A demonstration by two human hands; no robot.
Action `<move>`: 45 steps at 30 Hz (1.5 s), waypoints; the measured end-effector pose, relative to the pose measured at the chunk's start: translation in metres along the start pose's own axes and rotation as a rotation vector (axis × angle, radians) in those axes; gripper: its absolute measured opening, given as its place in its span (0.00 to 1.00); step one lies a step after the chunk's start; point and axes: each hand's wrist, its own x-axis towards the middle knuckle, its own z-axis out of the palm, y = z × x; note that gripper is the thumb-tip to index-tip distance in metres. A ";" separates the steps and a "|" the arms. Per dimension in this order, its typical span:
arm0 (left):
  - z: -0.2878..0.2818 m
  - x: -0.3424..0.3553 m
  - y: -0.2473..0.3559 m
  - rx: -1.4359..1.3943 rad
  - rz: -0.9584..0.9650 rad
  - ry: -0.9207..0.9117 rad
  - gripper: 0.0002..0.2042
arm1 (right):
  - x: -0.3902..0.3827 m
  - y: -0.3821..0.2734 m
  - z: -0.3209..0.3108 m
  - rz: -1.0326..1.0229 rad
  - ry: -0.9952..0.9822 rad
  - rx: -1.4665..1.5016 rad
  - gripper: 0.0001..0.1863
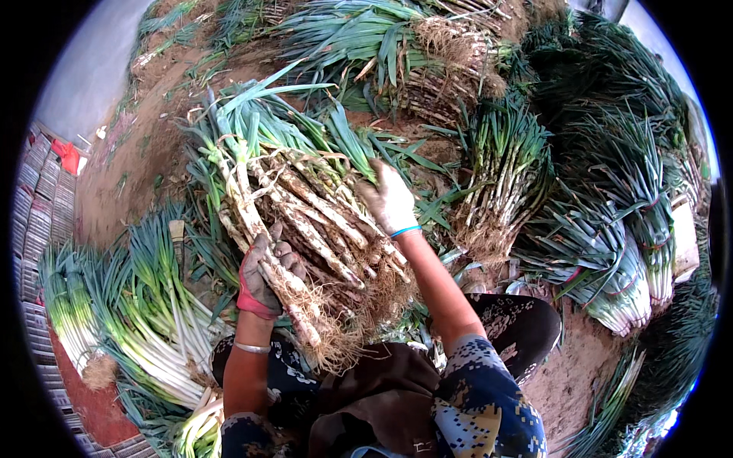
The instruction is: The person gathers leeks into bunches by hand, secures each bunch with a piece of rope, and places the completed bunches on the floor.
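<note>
A big loose bunch of soil-covered green onions lies in front of me, roots toward my lap and green leaves pointing away. My left hand, in a red and grey glove, is closed round thick stalks at the left side of the bunch, near the roots. My right hand, in a whitish glove, presses at the bunch's right side where the stalks turn green. Its fingers curl in against the stalks, and their tips are partly hidden. Tangled roots hang over my lap.
Peeled white-stemmed green onions lie at left beside a brush-like tool. Unpeeled heaps lie at the far side, with another bunch to the right. Tied clean bundles are stacked at right, near a pale container.
</note>
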 end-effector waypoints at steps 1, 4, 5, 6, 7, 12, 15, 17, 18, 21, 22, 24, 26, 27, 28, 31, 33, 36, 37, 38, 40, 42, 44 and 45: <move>-0.003 0.001 0.001 -0.015 -0.001 -0.056 0.20 | -0.005 0.041 0.005 0.141 -0.135 -0.072 0.31; -0.010 0.002 0.006 -0.046 -0.006 -0.174 0.23 | -0.028 0.121 0.029 0.333 -0.702 -0.229 0.37; -0.005 0.000 0.007 -0.031 0.001 -0.151 0.21 | -0.035 0.138 0.033 0.299 -0.780 -0.089 0.39; -0.001 0.000 0.005 -0.017 -0.001 -0.130 0.20 | -0.040 0.159 0.038 0.358 -0.706 -0.066 0.39; 0.000 0.002 0.001 -0.028 -0.014 -0.120 0.19 | -0.042 0.183 0.043 0.422 -0.626 -0.045 0.39; -0.005 -0.004 0.013 -0.092 -0.022 -0.203 0.16 | -0.041 0.165 0.049 0.433 -0.595 -0.077 0.26; 0.002 -0.007 0.016 0.011 0.012 -0.293 0.16 | -0.024 0.119 0.016 0.706 -0.558 0.562 0.15; 0.009 -0.005 0.007 0.013 0.022 -0.292 0.15 | -0.010 0.113 0.002 0.632 -0.559 0.820 0.15; 0.009 -0.005 0.004 0.027 0.023 -0.208 0.15 | -0.005 0.104 -0.003 0.611 -0.565 0.893 0.15; 0.007 -0.003 0.002 0.055 0.051 0.008 0.17 | 0.003 0.075 -0.005 0.578 -0.573 0.979 0.14; 0.007 -0.004 0.002 0.045 0.053 0.014 0.15 | 0.001 0.077 -0.004 0.568 -0.609 0.937 0.14; 0.012 -0.004 0.002 0.029 0.057 0.021 0.14 | -0.004 0.080 -0.007 0.640 -0.653 0.837 0.14; 0.006 -0.004 0.007 -0.022 0.015 -0.127 0.15 | -0.013 0.096 0.008 0.666 -0.546 0.853 0.14; 0.007 -0.005 0.008 -0.022 0.007 -0.143 0.15 | -0.018 0.105 0.014 0.718 -0.543 0.892 0.15; 0.008 -0.006 0.007 -0.027 -0.005 -0.162 0.15 | -0.021 0.117 0.018 0.773 -0.535 0.924 0.16; 0.009 -0.007 0.007 0.021 0.016 -0.142 0.18 | -0.015 0.121 0.030 0.324 -0.562 -0.076 0.29; 0.007 -0.008 0.007 0.006 0.024 -0.153 0.19 | -0.015 0.110 0.035 0.417 -0.484 -0.207 0.31; 0.010 -0.003 0.006 -0.051 0.001 -0.075 0.17 | -0.010 0.110 0.047 0.347 -0.393 0.139 0.32; 0.008 -0.004 0.007 -0.048 0.000 -0.094 0.17 | -0.009 0.087 0.039 0.304 -0.493 0.165 0.33; 0.007 -0.006 0.009 -0.042 0.002 -0.115 0.17 | -0.005 0.061 0.030 0.255 -0.591 0.194 0.33; 0.009 -0.004 0.007 -0.039 -0.001 -0.113 0.17 | -0.008 0.055 0.035 0.169 -0.672 -0.043 0.33; 0.015 -0.004 0.008 -0.028 0.007 -0.062 0.17 | -0.002 0.051 0.031 0.206 -0.704 -0.078 0.32; 0.012 -0.005 0.010 -0.011 0.004 -0.125 0.16 | 0.001 0.058 0.034 0.149 -0.715 -0.006 0.32; 0.010 -0.006 0.012 -0.002 0.005 -0.158 0.16 | 0.003 0.060 0.035 0.119 -0.719 0.030 0.33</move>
